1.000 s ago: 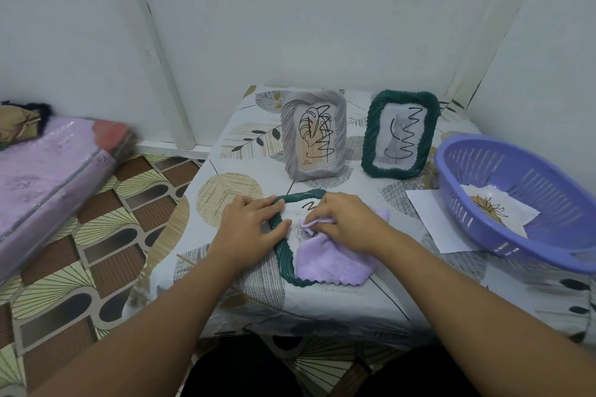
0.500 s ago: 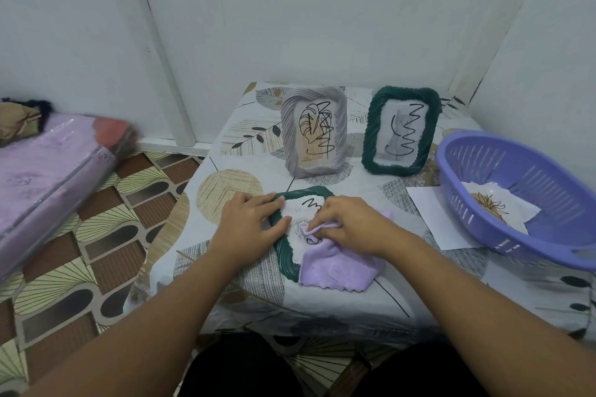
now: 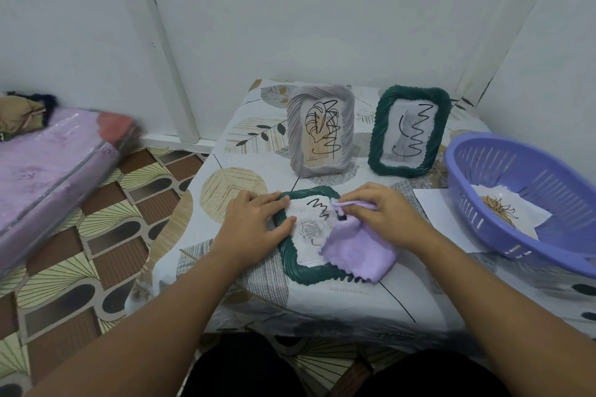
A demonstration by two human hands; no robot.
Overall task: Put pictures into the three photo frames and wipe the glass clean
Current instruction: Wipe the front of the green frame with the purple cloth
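We see both bare forearms reaching in from the near edge toward the middle of the desk, converging as they go. Our left hand [image 3: 254, 222] lies palm down with its fingers straight and slightly spread, pointing right, the thumb stretched out on the near side. Our right hand [image 3: 383, 216] sits just right of it, knuckles up, its fingers curled and its fingertips [image 3: 346, 208] pinched together, pointing left toward the left hand. The two hands are near each other but not touching.
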